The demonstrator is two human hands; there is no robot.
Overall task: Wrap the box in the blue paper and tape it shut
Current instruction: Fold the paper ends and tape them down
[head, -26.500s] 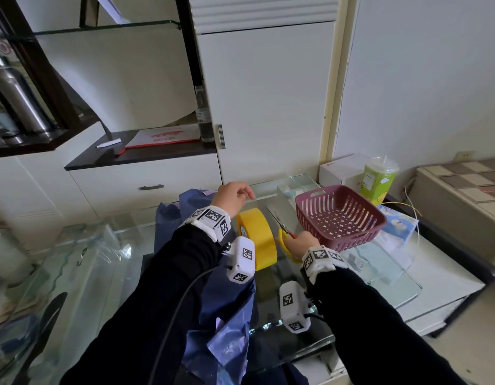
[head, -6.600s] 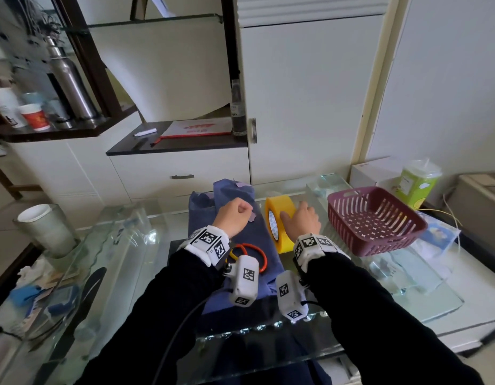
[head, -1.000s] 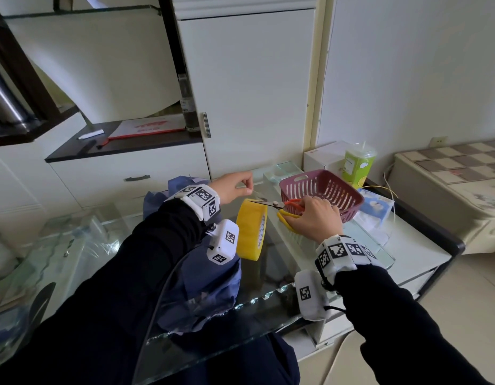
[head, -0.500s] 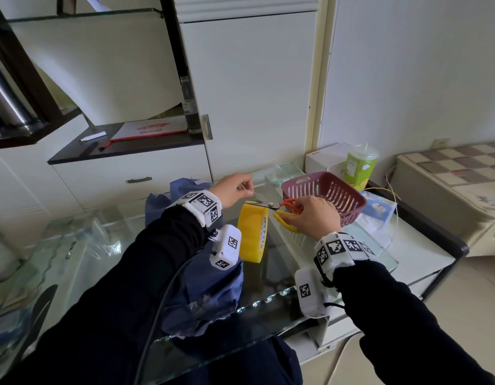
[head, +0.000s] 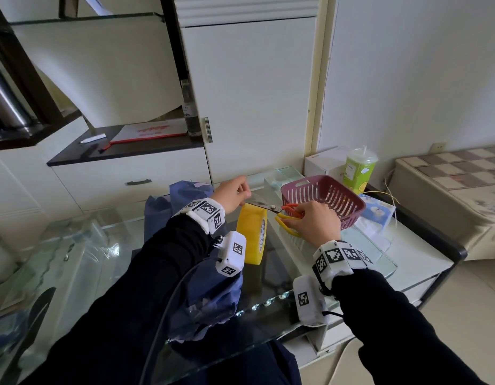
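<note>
A: Head view, the only one. What do the hands hold?

B: The left hand (head: 231, 194) pinches something thin at its fingertips, raised just above the yellow tape roll (head: 251, 236). I judge it to be the tape's free end, though the strip itself is too clear to make out. The right hand (head: 314, 223) grips the orange and yellow handles of the scissors (head: 272, 207), whose blades point toward the left fingertips and nearly reach them.

A: And the box?

B: No bare box shows. The blue paper (head: 182, 195) lies bunched under the left forearm and beyond the left wrist, on the glass table (head: 274, 279). The box is probably inside it, but I cannot tell how neatly it is folded.

A: So how far along?

B: The paper looks to be round the box already, loosely. This seems to be the cutting of a piece of tape. What is left is to snip it, press it over the seam, and likely repeat for the ends. A purple basket (head: 349, 209) stands just beyond the right hand, apart from the work.
</note>
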